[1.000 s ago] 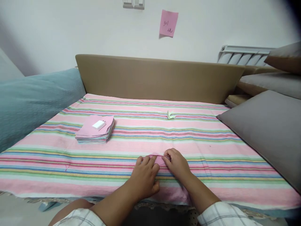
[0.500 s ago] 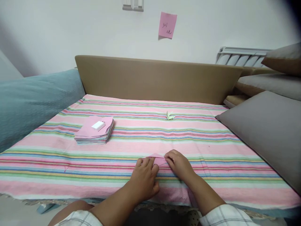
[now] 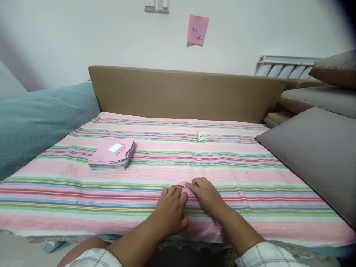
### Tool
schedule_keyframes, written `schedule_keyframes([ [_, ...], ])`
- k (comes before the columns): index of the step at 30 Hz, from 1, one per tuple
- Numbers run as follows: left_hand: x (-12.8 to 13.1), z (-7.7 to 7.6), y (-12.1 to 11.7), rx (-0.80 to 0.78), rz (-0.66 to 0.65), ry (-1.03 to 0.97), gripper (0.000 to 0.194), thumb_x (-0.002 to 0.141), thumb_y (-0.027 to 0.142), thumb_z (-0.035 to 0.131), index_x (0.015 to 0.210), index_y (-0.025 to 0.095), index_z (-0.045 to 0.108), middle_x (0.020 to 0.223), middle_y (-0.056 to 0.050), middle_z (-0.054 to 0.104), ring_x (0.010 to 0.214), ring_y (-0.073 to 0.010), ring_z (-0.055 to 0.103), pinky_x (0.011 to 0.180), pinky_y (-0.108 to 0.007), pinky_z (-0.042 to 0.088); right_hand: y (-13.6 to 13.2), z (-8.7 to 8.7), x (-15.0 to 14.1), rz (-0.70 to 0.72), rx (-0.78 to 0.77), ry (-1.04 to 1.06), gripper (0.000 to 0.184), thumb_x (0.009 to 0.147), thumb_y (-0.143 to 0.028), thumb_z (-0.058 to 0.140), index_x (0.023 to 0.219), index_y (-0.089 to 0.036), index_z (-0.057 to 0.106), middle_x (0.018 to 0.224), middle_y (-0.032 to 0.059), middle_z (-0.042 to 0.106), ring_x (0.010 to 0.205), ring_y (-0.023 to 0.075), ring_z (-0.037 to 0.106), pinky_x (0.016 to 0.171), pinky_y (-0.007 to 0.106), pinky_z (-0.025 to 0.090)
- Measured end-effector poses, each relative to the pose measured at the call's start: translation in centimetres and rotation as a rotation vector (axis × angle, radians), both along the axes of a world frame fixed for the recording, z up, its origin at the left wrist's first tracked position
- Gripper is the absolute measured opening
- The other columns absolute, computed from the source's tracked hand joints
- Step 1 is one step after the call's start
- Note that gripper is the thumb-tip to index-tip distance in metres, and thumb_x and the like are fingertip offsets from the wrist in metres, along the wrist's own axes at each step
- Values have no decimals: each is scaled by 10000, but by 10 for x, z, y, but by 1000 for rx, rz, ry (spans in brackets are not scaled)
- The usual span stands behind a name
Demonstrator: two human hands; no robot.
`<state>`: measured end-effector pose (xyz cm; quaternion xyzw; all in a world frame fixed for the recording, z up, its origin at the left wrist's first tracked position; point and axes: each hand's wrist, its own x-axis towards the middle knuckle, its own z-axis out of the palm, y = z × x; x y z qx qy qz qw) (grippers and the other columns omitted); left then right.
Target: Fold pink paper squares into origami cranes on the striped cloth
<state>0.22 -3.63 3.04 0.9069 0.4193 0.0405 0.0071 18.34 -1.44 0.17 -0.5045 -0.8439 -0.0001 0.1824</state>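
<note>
A folded piece of pink paper (image 3: pixel 187 191) lies on the striped cloth near the front edge, partly covered by both hands. My left hand (image 3: pixel 171 211) rests palm down, its fingers somewhat spread and pressing on the paper's left part, the thumb held apart. From the other side, my right hand (image 3: pixel 206 195) has its thumb and index finger closed at the paper's upper right, the remaining fingers curled. Their exact grip is partly hidden. Further back stands a small folded pale green paper piece (image 3: pixel 200 137).
At the left is a stack of square paper sheets (image 3: pixel 111 157), pink on top, with a white charger plug (image 3: pixel 116 149) on it. Grey cushions (image 3: pixel 311 148) pile up at the right. A brown backrest (image 3: pixel 183 92) bounds the striped cloth (image 3: pixel 155 174) behind; a blue-green cover (image 3: pixel 44 115) lies left.
My right hand has shifted left along the paper, from its right tip towards its middle, covering more of it. The left hand stays nearly still.
</note>
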Motion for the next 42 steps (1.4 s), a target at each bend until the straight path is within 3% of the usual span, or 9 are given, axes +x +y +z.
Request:
schedule_keyframes([
  [6, -2, -2, -1, -41, 28, 2, 467, 705, 387, 581, 1112, 177, 487, 1280, -128, 448, 1146, -306, 376, 937, -460, 334, 0, 1, -2, 40, 10, -57, 344, 868, -149, 505, 1198, -245, 526, 980, 50, 578, 894, 177, 467, 779, 295, 391],
  [12, -11, -11, -1, -47, 0, -60, 502, 751, 401, 558, 1193, 175, 478, 1320, -114, 440, 1197, -285, 371, 998, -427, 310, 1, -2, -2, 60, 23, -109, 385, 870, -163, 506, 1238, -273, 489, 980, 55, 571, 886, 190, 464, 774, 305, 385],
  [20, -11, -10, -3, -23, -59, -38, 485, 805, 391, 488, 1233, 164, 462, 1361, -90, 420, 1170, -297, 391, 960, -445, 347, 2, -2, -2, 57, 41, -126, 402, 868, -166, 509, 1250, -290, 480, 949, 52, 564, 864, 185, 463, 742, 299, 375],
  [25, -12, -10, -4, 14, -18, -26, 502, 766, 396, 539, 1207, 168, 465, 1418, -122, 321, 1184, -308, 375, 960, -443, 337, 1, 0, -4, 50, 29, -132, 398, 874, -179, 506, 1257, -284, 473, 953, 55, 563, 873, 189, 464, 748, 302, 377],
  [38, -11, -9, -3, -13, 33, -1, 511, 762, 450, 524, 1205, 205, 454, 1416, -116, 331, 1160, -316, 375, 901, -468, 344, 1, 0, -4, 41, 46, -124, 349, 864, -177, 508, 1202, -261, 523, 955, 50, 586, 860, 181, 477, 738, 297, 376],
  [42, -10, -11, -2, -5, 32, -6, 513, 766, 456, 513, 1206, 200, 455, 1418, -111, 330, 1164, -316, 367, 908, -466, 338, 0, -8, -10, 66, 150, -40, 292, 859, -202, 511, 1142, -246, 571, 1129, 62, 592, 1018, 215, 467, 879, 374, 322],
])
